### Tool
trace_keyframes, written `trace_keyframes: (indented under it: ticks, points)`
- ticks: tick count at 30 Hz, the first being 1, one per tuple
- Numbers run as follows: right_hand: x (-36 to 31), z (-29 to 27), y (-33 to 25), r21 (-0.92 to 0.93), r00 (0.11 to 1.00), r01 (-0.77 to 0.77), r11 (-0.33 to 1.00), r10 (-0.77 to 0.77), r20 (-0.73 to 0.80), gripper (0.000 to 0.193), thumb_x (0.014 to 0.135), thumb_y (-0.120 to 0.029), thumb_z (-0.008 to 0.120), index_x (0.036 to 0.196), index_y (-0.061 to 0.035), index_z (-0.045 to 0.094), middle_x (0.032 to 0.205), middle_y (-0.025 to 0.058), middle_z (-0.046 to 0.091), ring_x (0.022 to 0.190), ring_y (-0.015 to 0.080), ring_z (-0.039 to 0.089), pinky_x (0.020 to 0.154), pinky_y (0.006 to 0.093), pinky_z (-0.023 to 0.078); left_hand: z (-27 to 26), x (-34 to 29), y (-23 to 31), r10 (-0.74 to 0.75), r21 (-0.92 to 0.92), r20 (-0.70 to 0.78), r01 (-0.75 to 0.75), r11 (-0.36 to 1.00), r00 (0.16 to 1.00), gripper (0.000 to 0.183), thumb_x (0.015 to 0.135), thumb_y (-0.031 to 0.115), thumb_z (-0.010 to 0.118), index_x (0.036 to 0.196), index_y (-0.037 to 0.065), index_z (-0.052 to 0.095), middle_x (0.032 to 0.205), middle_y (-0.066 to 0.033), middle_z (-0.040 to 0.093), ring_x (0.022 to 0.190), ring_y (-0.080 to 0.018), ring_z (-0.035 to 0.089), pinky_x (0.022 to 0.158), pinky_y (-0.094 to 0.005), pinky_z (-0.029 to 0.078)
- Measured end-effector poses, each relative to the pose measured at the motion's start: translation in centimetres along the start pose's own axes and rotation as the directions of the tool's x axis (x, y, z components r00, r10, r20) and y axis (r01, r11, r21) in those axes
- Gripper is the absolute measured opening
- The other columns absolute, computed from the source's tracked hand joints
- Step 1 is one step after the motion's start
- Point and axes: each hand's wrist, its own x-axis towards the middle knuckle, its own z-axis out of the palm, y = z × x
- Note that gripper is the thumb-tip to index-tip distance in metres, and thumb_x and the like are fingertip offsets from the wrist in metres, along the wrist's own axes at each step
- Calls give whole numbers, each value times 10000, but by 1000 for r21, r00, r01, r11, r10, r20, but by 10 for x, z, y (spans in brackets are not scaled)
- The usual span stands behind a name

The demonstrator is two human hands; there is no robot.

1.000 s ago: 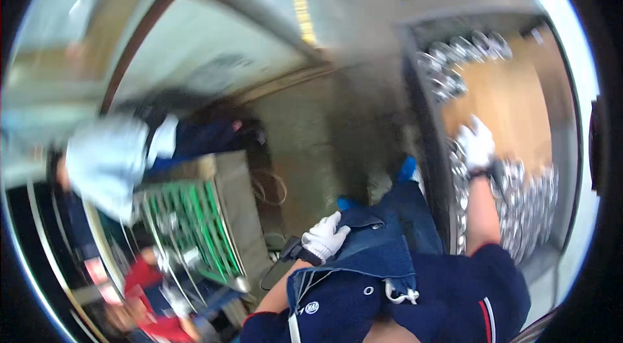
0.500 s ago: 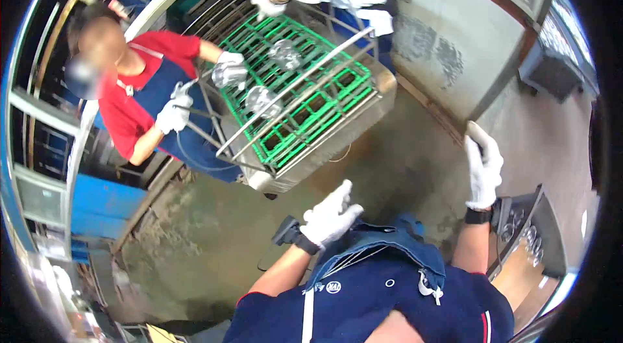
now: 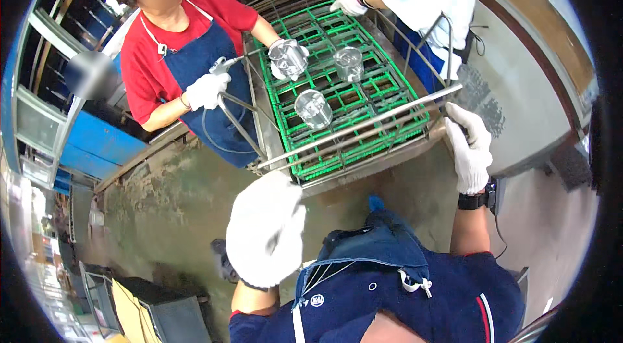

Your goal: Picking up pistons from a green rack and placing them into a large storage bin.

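Observation:
Both my hands wear white gloves. My left hand (image 3: 267, 229) is raised at the near left corner of a metal cart frame, its back toward me and its fingers foreshortened and hard to make out. At the near right corner my right hand (image 3: 470, 148) stands with fingers stretched and slightly apart, close to the end of the metal rail (image 3: 363, 127); nothing shows in it. Beyond the rail lies a green grid rack (image 3: 292, 160) carrying two clear glass vessels, one nearer (image 3: 313, 109) and one farther (image 3: 349, 64).
A co-worker in a red shirt and blue apron (image 3: 220, 51) holds another clear glass vessel (image 3: 288, 59) and an air gun (image 3: 225, 64). A second person in white (image 3: 431, 2) stands at the far right, gloved hands over the rack. Grey wall (image 3: 519, 103) at right.
The cart and rack appear closer. My left hand has risen and moved left; my right hand is now nearer the rail's end. The co-worker still holds the glass vessel.

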Motion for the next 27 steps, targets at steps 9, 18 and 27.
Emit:
trace_keyframes:
  ticks: [9, 18, 27]
  points:
    - [117, 55, 25, 103, 968, 201, 974, -213, 132, 241, 837, -10, 733, 1078, -5, 732, 950, 124, 722, 862, 192, 684, 804, 303, 527, -25, 122, 95, 284, -65, -42, -286, 956, 958, 142, 893, 147, 643, 792, 66, 587, 511, -10, 453, 402, -196, 408, 441, -315, 353]
    - [142, 59, 21, -84, 814, 138, 987, -65, 578, 279, 828, -213, 745, 1039, -30, 747, 919, 169, 717, 848, 301, 698, 763, 365, 543, -18, 156, 105, 44, -285, -6, -44, 958, 999, 89, 936, 117, 616, 927, 29, 626, 732, -59, 593, 518, -145, 514, 511, -260, 448]
    - [136, 60, 26, -183, 840, 174, 968, -49, 541, 226, 835, -233, 727, 981, -64, 757, 877, 145, 717, 832, 319, 695, 740, 397, 542, -43, 120, 101, -412, -697, 27, 312, 645, 911, 118, 873, 85, 670, 956, 2, 684, 922, -112, 717, 616, -108, 601, 562, -211, 526]
